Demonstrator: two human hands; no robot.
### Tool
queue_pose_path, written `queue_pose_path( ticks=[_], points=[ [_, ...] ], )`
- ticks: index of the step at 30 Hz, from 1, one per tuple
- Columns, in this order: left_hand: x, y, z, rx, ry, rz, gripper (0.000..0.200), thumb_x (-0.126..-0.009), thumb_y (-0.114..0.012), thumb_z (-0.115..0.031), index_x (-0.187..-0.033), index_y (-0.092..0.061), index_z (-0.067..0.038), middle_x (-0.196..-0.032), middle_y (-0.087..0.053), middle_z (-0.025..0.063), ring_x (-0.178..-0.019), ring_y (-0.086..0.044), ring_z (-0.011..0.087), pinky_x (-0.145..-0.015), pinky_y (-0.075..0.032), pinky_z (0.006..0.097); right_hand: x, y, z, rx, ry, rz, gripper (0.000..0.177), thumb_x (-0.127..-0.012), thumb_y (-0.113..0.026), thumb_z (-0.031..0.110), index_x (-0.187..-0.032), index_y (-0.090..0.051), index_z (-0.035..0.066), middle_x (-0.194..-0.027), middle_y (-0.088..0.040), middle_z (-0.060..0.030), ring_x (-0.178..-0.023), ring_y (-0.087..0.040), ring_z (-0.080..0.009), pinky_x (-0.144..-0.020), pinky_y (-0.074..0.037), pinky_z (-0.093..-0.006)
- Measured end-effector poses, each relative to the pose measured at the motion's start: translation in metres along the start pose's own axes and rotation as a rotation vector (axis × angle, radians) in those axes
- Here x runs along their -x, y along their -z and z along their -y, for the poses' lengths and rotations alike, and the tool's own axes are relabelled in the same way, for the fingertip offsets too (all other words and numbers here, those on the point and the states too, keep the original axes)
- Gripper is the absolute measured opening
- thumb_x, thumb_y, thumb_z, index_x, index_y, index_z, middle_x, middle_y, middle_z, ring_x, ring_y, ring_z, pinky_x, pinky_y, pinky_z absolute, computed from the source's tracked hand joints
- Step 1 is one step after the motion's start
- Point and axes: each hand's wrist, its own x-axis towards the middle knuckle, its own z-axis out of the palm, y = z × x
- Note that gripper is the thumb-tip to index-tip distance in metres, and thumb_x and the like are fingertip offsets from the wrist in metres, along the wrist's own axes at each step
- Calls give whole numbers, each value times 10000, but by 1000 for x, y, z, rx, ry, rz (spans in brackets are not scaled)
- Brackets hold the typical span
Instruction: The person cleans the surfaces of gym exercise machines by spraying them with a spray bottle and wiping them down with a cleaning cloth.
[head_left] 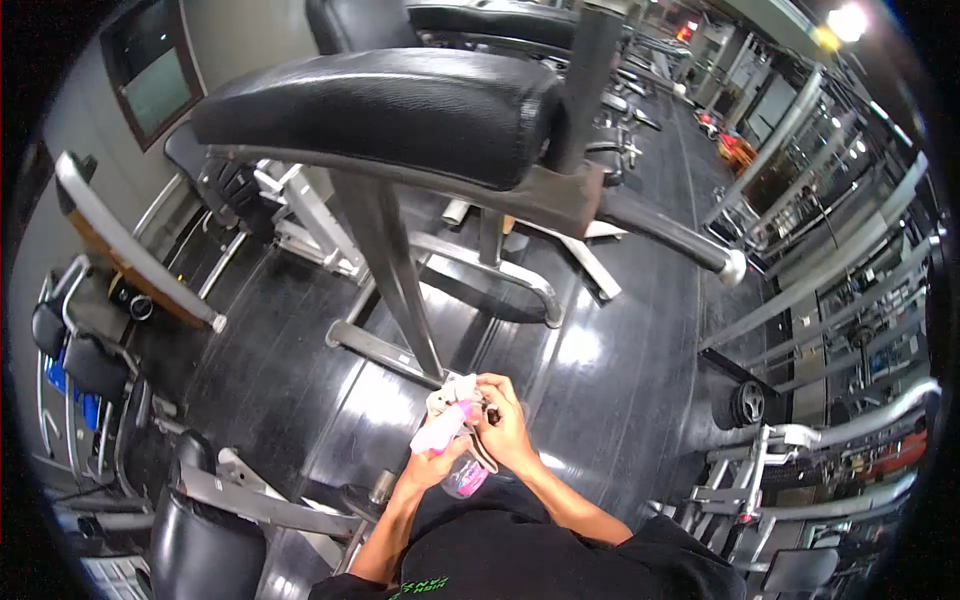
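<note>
My left hand and my right hand are close together in front of my body, both with curled fingers. The left is wrapped round a spray bottle with a pink and white head; its clear body with a pink label shows below the hand. A bunched whitish cloth is pinched by my right fingers, just beyond the bottle's head. A thin light strip hangs by my right palm; I cannot make out what it belongs to.
A padded black bench on a metal post rises right in front of me, its side bar reaching right. A black seat stands at lower left. Racks and weight plates line the right.
</note>
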Motion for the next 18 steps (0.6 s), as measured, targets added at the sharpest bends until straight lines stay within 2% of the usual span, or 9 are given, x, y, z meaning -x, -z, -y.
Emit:
queue_pose_path(
  ticks=[1,5,8,9,10,12,14,15,18],
  points=[
    [-2,-5,-1,25,15,-27,319,-849,-607,-92,-1145,-565,18,-1118,-571,97,-1062,-526,196,-933,-405,335,0,8,9,-31,-61,15,294,-796,-631,28,-1056,-540,-73,-1161,-469,-175,-1037,-536,-277,-876,-438,-324],
    [-8,-23,-1,6,-16,-42,327,-861,-591,-75,-1168,-543,27,-1085,-591,85,-1015,-551,164,-901,-430,308,12,23,26,130,-54,-74,377,-802,-568,-30,-1177,-534,-24,-1181,-451,-186,-1071,-497,-328,-905,-431,-360],
    [-17,-41,-5,-36,-89,-46,340,-874,-587,-91,-1187,-531,29,-1066,-606,86,-1012,-556,165,-896,-435,305,17,38,41,241,51,-191,447,-775,-591,-10,-1218,-534,9,-1182,-454,-184,-1087,-462,-312,-892,-427,-366],
    [-18,-50,-10,-41,-96,-121,350,-880,-585,-106,-1198,-526,30,-1066,-605,88,-1005,-557,175,-897,-433,311,16,51,46,421,152,-193,517,-731,-642,32,-1237,-538,38,-1173,-461,-179,-1079,-440,-293,-864,-427,-363],
    [-20,-58,-14,-45,-104,-197,361,-887,-582,-121,-1209,-522,31,-1066,-604,90,-998,-558,184,-898,-431,317,15,59,43,457,236,-246,553,-697,-673,64,-1235,-544,49,-1157,-470,-170,-1027,-463,-279,-834,-429,-350],
    [-23,-64,-17,-105,-134,-231,407,-897,-583,-166,-1242,-498,33,-1097,-588,100,-1016,-549,190,-901,-426,319,13,78,40,257,213,-67,580,-693,-674,64,-1255,-529,43,-1150,-475,-155,-1010,-482,-283,-856,-426,-353],
    [-22,-76,-16,-62,-38,-316,481,-904,-582,-234,-1276,-460,46,-1154,-557,124,-1061,-528,205,-921,-412,326,6,92,48,-38,41,245,627,-685,-678,68,-1286,-501,44,-1136,-486,-148,-1006,-499,-284,-887,-420,-353],
    [-27,-83,-24,-210,-137,-314,543,-902,-585,-285,-1290,-432,61,-1205,-523,146,-1098,-509,230,-943,-397,345,3,95,44,31,123,290,701,-668,-696,92,-1322,-452,23,-1127,-489,-155,-1038,-497,-294,-917,-411,-360],
    [-26,-104,-14,-357,-142,-345,563,-896,-593,-300,-1292,-429,64,-1216,-510,154,-1101,-503,250,-951,-387,360,-3,116,43,70,217,345,748,-651,-708,118,-1332,-423,-1,-1137,-487,-167,-1060,-493,-313,-924,-408,-381]
  ],
)
